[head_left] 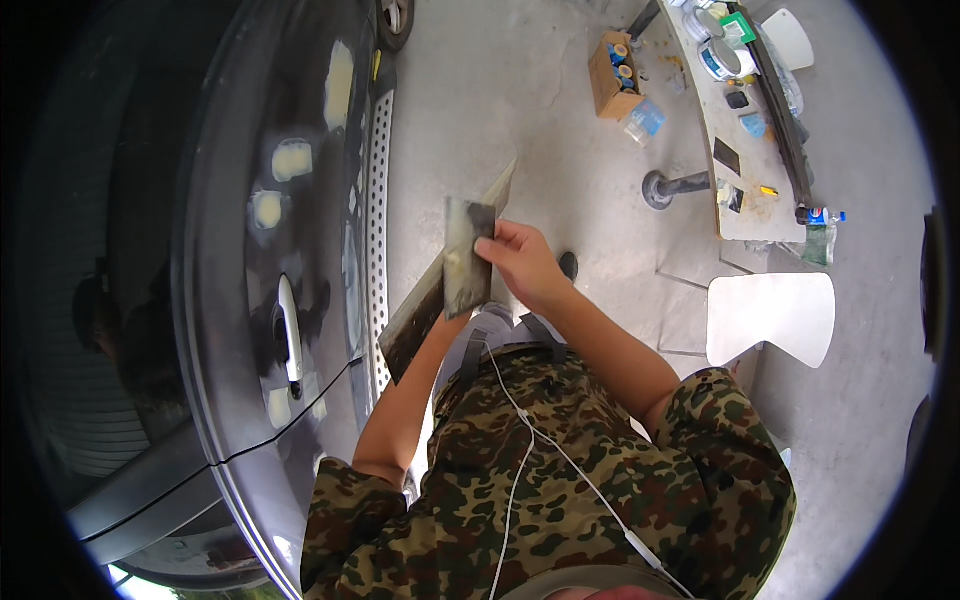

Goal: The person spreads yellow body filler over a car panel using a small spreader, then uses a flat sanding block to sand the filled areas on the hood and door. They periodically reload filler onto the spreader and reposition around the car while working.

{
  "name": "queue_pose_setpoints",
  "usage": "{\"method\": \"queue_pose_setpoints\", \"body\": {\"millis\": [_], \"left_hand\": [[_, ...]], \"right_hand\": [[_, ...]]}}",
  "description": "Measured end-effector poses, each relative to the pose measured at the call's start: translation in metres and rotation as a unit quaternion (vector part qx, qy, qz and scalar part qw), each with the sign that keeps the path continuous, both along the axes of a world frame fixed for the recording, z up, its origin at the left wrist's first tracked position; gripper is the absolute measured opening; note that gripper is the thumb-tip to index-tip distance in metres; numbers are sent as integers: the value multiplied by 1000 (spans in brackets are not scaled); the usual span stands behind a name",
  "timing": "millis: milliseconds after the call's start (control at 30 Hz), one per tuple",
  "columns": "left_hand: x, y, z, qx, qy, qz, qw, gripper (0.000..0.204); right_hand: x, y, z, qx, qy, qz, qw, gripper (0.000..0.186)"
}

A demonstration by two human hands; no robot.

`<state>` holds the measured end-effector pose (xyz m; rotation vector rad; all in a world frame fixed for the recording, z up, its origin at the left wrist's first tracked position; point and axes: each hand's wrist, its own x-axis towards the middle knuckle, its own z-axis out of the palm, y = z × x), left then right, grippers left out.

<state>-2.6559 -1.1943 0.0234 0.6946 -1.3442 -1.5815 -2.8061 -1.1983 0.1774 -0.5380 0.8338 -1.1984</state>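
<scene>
Near the frame's centre, the right hand (521, 260) pinched a small smeared plate (463, 268) at its edge, probably to leave most of the face free, over a longer plate (417, 318), perhaps supported by the hidden left hand, whose grip I could not tell.

The spreader (462, 275) is grey, smeared pale yellow; the larger plate (418, 308), partly hidden, looks dark grey-brown. Cream-yellow patches (292, 160) mottle the dark grey car door (228, 200). The shirt (560, 450) is green, brown, tan and black camouflage, the cord (527, 418) white. The chair (775, 308) is white, the box (607, 85) brown.
</scene>
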Motion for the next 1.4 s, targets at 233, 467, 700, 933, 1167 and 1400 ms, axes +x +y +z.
{"method": "queue_pose_setpoints", "body": {"millis": [233, 467, 700, 933, 1167, 1400], "left_hand": [[37, 13, -63, 76, -295, 134, 943, 41], [93, -15, -373, 209, -407, 167, 874, 36], [156, -58, -597, 401, -149, 257, 867, 51], [196, -82, -639, 441, -65, 317, 837, 51], [210, -61, -658, 499, -221, 261, 796, 61], [138, 39, -530, 334, -482, 37, 809, 42]], "right_hand": [[-27, 19, -69, 86, 4, -98, 991, 37], [-113, 71, -321, 252, 105, -117, 955, 34], [-210, 150, -452, 370, 219, -114, 896, 30], [-226, 156, -473, 396, 236, -133, 877, 29], [-201, 132, -467, 368, 213, -113, 898, 27], [-168, 93, -386, 295, 120, -117, 941, 39]]}}
